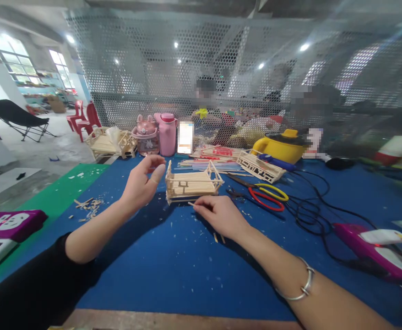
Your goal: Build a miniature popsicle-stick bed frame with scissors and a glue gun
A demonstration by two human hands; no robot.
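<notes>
A small model bed built of thin wooden sticks stands on the blue mat, with posts and rails at its ends. Just left of it, my left hand is raised with curved fingers, the thumb apart from them and nothing visible in between. At the model's front edge, my right hand pinches a short wooden stick between thumb and fingertips. A few small stick pieces lie below that hand. Scissors with red and yellow handles rest to its right, beside dark-handled cutters.
Behind are bundled sticks, another stick model, a pink jug, a lit phone and a yellow pot. Black cables run to a purple device at right. Stick scraps lie left.
</notes>
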